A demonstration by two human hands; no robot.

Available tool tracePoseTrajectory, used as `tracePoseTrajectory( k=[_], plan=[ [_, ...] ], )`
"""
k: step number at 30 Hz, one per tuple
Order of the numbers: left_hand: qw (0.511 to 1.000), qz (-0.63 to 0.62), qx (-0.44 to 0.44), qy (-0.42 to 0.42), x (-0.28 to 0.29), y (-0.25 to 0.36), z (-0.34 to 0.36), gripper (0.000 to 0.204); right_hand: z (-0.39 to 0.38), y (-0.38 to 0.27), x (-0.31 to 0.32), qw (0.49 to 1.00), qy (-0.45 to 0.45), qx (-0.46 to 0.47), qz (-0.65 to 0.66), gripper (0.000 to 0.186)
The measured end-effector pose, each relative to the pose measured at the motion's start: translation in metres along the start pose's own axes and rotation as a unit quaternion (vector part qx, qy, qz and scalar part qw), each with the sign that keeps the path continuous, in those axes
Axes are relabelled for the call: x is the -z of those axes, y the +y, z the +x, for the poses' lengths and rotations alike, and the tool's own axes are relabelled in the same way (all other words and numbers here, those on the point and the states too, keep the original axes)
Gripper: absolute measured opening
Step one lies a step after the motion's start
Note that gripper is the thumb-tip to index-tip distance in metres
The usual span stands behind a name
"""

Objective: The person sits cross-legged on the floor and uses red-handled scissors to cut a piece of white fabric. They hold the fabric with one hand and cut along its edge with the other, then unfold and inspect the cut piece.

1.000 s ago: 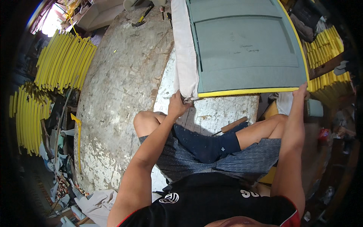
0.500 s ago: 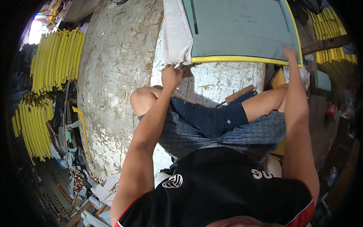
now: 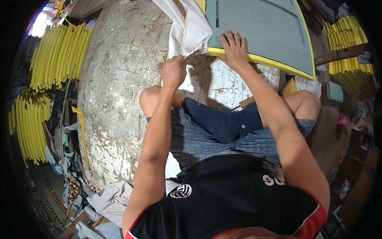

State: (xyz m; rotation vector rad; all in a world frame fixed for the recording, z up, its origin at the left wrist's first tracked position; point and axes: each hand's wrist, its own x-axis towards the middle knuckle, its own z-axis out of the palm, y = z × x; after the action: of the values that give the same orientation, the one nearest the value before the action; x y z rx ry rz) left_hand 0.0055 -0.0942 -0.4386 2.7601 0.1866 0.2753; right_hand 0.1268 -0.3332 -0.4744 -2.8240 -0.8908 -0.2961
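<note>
1. Your head cam (L of 2, fisheye) looks down & fwd over your shirt (image 3: pixel 230 195).
2. Shirt's v. close; L hand (image 3: pixel 174 72), R hand (image 3: pixel 235 51) & table (image 3: pixel 119 79) farther off.

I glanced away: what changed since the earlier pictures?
The right hand moved left along the panel from its right corner; the panel turned slightly clockwise and the cloth swung left toward its far end. The left hand still grips the cloth; the yellow strips stayed put.

Brightly lit mid-frame, blown out at upper-left glare patch (image 3: pixel 39 24), dark-shadowed across whitish work surface (image 3: pixel 229 84), mostly sharp, warped and blackened toward rim.
</note>
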Motion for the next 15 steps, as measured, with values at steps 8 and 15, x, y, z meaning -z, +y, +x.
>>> tracePoseTrajectory(
  k=[8,15],
  plan=[
    [0.998,0.038,-0.048,-0.034,0.023,-0.036,0.019,0.020,-0.012,0.003,-0.034,0.996,0.049,0.021,-0.073,0.084],
    [0.997,0.044,-0.039,-0.057,0.024,-0.054,0.050,0.026,-0.011,0.002,-0.026,0.999,0.034,0.020,-0.021,0.061]
  ],
)
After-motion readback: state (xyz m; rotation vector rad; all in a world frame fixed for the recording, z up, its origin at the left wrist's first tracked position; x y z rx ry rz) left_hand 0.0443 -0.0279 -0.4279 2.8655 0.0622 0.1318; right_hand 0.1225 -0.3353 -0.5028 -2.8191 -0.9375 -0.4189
